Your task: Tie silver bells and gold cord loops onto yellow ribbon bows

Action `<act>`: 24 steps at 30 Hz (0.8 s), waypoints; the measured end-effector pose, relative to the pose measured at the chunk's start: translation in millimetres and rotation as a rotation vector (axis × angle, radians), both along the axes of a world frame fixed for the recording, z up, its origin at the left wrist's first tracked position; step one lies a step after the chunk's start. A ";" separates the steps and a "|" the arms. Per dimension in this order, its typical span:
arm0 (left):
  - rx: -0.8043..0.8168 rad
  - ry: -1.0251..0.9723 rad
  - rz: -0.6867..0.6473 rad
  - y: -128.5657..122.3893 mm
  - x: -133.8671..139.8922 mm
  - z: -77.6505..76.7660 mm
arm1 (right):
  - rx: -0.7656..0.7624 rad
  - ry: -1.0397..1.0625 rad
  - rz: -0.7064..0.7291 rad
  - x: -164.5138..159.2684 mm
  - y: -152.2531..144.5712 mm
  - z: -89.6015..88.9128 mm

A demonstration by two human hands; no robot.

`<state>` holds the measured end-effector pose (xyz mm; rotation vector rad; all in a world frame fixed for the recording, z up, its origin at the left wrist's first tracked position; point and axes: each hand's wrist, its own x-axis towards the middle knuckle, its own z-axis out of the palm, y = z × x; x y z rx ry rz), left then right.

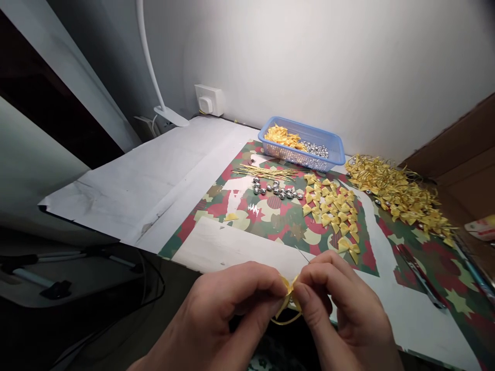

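Pinching small yellow satin bow (289, 299), loop dangling beneath fingertips (284, 292)

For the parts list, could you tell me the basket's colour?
Blue basket, clearest in the head view.

Yellow bows (331, 208) lie at one o'clock on a red, green and cream camouflage sheet (270, 219); silver beads (276, 189) beside them, blue basket (332, 154) at twelve.

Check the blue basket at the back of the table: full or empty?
Partly filled. The blue basket holds yellow bows on its left side and silver beads on its right, both below the rim.
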<state>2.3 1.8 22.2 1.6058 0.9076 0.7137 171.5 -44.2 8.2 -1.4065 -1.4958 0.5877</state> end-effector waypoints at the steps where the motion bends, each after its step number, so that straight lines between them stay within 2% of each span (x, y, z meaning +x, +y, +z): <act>1: 0.043 0.010 0.011 0.1 0.2 0.0 | -0.015 0.009 -0.004 -0.6 0.1 0.6; 8: 0.289 0.075 0.109 -2.2 4.9 2.7 | -0.122 0.101 0.007 -3.0 1.4 3.7; 14: 0.287 0.032 0.084 0.1 2.2 -1.1 | -0.149 0.118 0.002 -3.0 2.6 5.7; 18: 0.149 0.003 0.075 1.6 3.3 2.1 | -0.118 0.106 0.015 -1.4 3.1 5.2; 24: -0.289 -0.151 0.147 3.8 5.7 12.7 | 0.190 -0.087 0.007 2.5 4.0 -6.6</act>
